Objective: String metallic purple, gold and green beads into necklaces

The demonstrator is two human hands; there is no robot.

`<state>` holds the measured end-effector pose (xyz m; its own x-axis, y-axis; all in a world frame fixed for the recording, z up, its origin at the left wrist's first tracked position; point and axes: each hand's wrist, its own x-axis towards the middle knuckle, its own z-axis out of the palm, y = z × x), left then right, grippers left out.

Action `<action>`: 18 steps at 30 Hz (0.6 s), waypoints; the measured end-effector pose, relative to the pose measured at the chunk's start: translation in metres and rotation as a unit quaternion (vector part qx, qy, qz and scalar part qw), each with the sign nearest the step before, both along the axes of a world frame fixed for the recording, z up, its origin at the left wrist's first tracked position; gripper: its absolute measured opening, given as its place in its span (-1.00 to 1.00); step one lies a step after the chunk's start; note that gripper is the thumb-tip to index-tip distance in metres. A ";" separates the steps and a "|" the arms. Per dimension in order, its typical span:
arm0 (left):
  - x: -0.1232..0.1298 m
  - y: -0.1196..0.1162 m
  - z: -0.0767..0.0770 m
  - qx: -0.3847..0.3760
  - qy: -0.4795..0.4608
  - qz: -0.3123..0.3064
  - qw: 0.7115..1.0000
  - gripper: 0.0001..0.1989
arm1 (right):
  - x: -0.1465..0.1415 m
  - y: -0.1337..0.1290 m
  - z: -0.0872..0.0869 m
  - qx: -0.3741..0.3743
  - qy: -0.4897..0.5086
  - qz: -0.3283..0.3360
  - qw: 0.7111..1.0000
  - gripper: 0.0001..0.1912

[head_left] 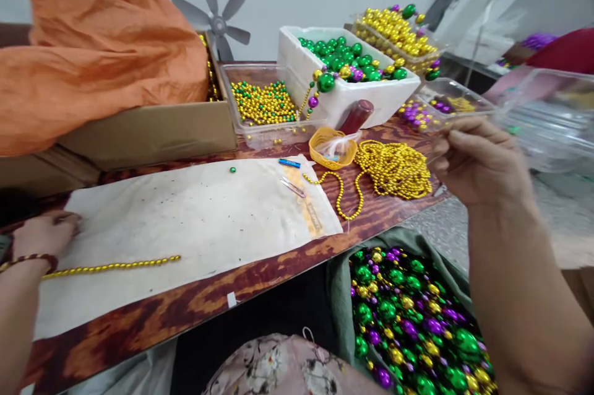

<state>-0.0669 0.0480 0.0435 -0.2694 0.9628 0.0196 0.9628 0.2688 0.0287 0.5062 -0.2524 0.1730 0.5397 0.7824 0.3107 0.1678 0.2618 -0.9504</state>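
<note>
Left hand [46, 234] low at the left end of a stained white cloth [195, 209], fingers curled against it; cannot tell whether they grip anything. Right hand [482, 160] raised to the right of the table [153, 333], thumb and fingertips pinched together; whatever is between them too fine to make out. Gold bead strand [116, 266] lies nearly straight on the cloth, its left end lost from sight at the left wrist, which wears a bracelet [34, 257]. Single green bead [232, 169] near the cloth's far edge. Thread snips [293, 187] and a small blue stick [289, 163] at its right end. Pile of gold bead strands [394, 169] beside a yellow woven basket [325, 158], one strand looping out toward the cloth. Behind: clear plastic bin [297, 132] of small gold and green beads [262, 101]; white foam box [390, 98] of larger green beads [338, 54]
</note>
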 end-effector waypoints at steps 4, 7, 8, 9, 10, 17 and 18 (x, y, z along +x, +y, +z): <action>-0.015 0.015 -0.007 -0.058 0.004 0.018 0.998 -0.82 | -0.028 0.018 -0.042 -0.065 0.067 0.071 0.993 -0.79; -0.025 0.021 -0.022 -0.043 0.009 0.016 0.999 -0.75 | -0.057 0.027 -0.078 -0.105 0.120 0.130 0.979 -0.75; -0.028 0.022 -0.027 -0.043 0.018 0.017 0.999 -0.71 | -0.068 0.030 -0.090 -0.117 0.137 0.146 0.973 -0.74; -0.031 0.022 -0.032 -0.044 0.027 0.017 0.999 -0.67 | -0.079 0.033 -0.102 -0.129 0.152 0.162 0.966 -0.73; -0.033 0.022 -0.036 -0.044 0.033 0.018 0.998 -0.63 | -0.090 0.036 -0.114 -0.140 0.167 0.178 0.960 -0.71; -0.019 0.003 -0.052 0.148 -0.028 -0.044 0.988 -0.56 | -0.158 0.061 -0.179 -0.184 0.169 0.268 0.930 -0.58; -0.013 -0.005 -0.056 0.184 -0.045 -0.076 0.979 -0.57 | -0.165 0.062 -0.186 -0.191 0.162 0.264 0.931 -0.56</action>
